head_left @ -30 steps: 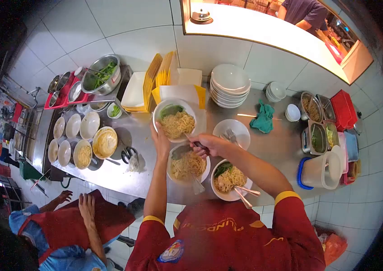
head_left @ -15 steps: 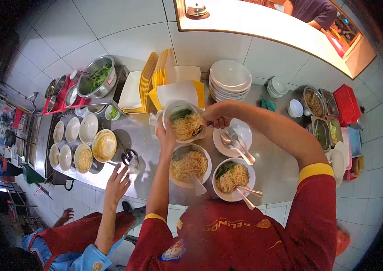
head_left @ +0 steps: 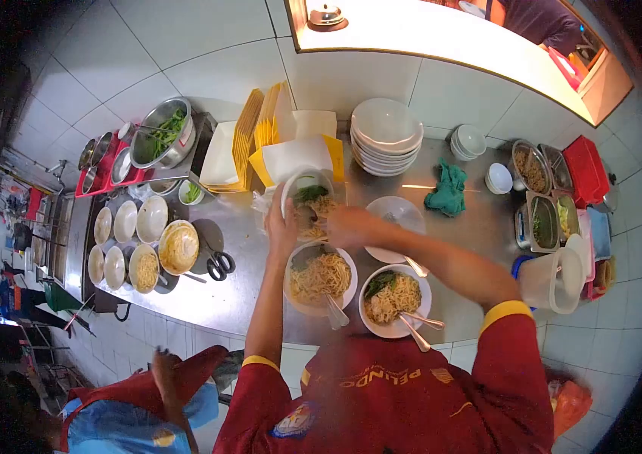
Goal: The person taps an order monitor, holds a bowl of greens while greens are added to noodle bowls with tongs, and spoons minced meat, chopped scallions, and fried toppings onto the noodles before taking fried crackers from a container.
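Note:
My left hand (head_left: 281,223) is closed around the left side of a white bowl (head_left: 290,189), which holds noodles (head_left: 321,206) and leafy greens (head_left: 310,194). Over the bowl's right side is my right hand (head_left: 347,225), blurred, with its fingers closed; what they grip is hidden. Just below stands a noodle bowl (head_left: 296,296) with a utensil handle resting at its front. To its right another noodle bowl (head_left: 393,331) holds greens and two metal utensils (head_left: 415,331). My right forearm partly covers a white plate (head_left: 400,208) and the cutlery on it.
Several small bowls (head_left: 125,221) and black-handled scissors (head_left: 220,265) lie left. Yellow-edged paper trays (head_left: 231,155), stacked white bowls (head_left: 387,136) and a green cloth (head_left: 448,188) line the back. Food containers (head_left: 536,219) stand right. A co-worker in a red apron (head_left: 139,393) is at lower left.
My right hand has come down and left over the bowl's noodles, uncovering the green cloth. The co-worker's hand has drawn back from near the scissors. The whole view has shifted slightly.

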Demonstrator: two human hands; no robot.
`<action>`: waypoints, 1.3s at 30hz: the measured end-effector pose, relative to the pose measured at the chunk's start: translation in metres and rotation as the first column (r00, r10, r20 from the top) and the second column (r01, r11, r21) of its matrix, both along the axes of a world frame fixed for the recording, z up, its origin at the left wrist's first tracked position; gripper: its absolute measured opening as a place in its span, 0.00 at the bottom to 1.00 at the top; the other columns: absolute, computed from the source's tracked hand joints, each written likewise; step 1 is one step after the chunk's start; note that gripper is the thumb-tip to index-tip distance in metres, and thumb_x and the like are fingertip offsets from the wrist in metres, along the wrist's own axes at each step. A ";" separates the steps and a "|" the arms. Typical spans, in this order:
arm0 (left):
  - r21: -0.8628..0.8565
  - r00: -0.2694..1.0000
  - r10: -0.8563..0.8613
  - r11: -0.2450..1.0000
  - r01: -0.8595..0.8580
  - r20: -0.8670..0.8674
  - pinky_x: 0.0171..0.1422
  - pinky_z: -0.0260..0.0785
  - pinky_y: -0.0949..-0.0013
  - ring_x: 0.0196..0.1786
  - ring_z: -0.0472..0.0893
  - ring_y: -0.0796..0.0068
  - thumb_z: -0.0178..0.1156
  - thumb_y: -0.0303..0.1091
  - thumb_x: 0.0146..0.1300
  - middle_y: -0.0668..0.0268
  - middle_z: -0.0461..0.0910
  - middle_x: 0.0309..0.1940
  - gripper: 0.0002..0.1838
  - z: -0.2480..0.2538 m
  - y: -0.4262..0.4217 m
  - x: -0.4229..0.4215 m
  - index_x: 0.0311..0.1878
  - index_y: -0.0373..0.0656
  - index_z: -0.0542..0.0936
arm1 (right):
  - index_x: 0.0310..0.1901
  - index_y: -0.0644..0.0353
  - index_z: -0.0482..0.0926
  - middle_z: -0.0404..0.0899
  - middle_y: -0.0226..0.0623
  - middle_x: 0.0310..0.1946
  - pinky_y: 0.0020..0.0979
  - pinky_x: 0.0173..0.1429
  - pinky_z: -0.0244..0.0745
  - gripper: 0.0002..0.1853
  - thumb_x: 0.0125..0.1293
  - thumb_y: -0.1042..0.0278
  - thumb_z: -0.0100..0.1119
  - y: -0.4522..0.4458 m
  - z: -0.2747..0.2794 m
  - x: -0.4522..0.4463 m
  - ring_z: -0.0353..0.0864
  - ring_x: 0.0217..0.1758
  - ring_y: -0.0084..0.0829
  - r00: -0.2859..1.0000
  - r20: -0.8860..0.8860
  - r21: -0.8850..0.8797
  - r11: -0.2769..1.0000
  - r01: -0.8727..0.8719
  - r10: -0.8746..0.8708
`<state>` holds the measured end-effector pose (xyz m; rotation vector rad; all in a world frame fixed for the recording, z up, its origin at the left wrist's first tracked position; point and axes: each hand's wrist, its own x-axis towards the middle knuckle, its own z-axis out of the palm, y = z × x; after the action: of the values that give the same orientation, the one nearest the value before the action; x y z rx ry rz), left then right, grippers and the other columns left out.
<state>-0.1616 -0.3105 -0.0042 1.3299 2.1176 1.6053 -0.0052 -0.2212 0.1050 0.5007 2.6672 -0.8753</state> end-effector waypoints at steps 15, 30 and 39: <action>-0.060 0.907 -0.089 0.996 0.071 -0.412 0.65 0.60 0.57 0.61 0.67 0.50 0.58 0.16 0.50 0.52 0.67 0.59 0.33 0.019 -0.006 0.002 0.62 0.51 0.72 | 0.29 0.72 0.80 0.80 0.58 0.29 0.44 0.41 0.78 0.13 0.50 0.68 0.54 -0.024 -0.057 0.007 0.82 0.36 0.52 0.933 -0.124 0.064 0.935 0.348 -0.339; -0.041 0.858 -0.101 0.995 0.093 -0.503 0.65 0.57 0.54 0.61 0.65 0.45 0.62 0.14 0.40 0.48 0.64 0.60 0.40 0.020 -0.011 -0.008 0.61 0.53 0.73 | 0.28 0.70 0.81 0.80 0.58 0.31 0.46 0.42 0.77 0.13 0.53 0.67 0.52 -0.017 -0.060 0.006 0.82 0.37 0.53 0.838 -0.146 -0.038 0.849 0.527 -0.526; 0.010 0.765 -0.125 0.986 0.169 -0.631 0.64 0.56 0.52 0.60 0.65 0.47 0.65 0.18 0.40 0.48 0.64 0.60 0.38 0.033 -0.005 -0.014 0.61 0.53 0.73 | 0.32 0.72 0.80 0.79 0.61 0.33 0.47 0.45 0.75 0.16 0.57 0.64 0.49 -0.022 -0.050 0.005 0.80 0.39 0.55 0.808 -0.145 -0.168 0.819 0.548 -0.570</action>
<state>-0.1757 -0.3153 0.0287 2.2527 2.2033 1.2820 -0.0003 -0.2428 0.0546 1.2818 2.6360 -1.2870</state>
